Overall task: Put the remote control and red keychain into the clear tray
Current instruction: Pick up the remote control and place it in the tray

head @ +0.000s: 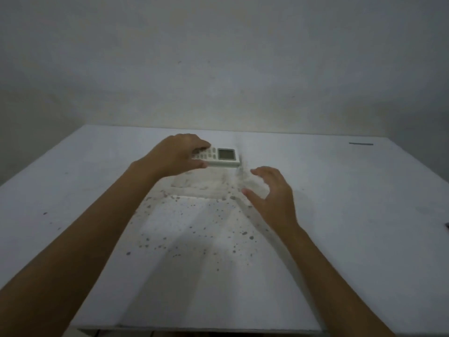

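My left hand (177, 154) holds the white remote control (218, 157) by its button end, its grey screen facing up and pointing right. It hangs above the far end of the clear tray (194, 215), a see-through, speckled tray in the middle of the white table (73, 190). My right hand (269, 190) curls around the tray's far right corner, thumb and fingers on either side of the clear wall. No red keychain is visible.
A thin dark strip (360, 143) lies at the table's back right. A small dark object (447, 226) shows at the right edge of the view. A plain wall stands right behind the table.
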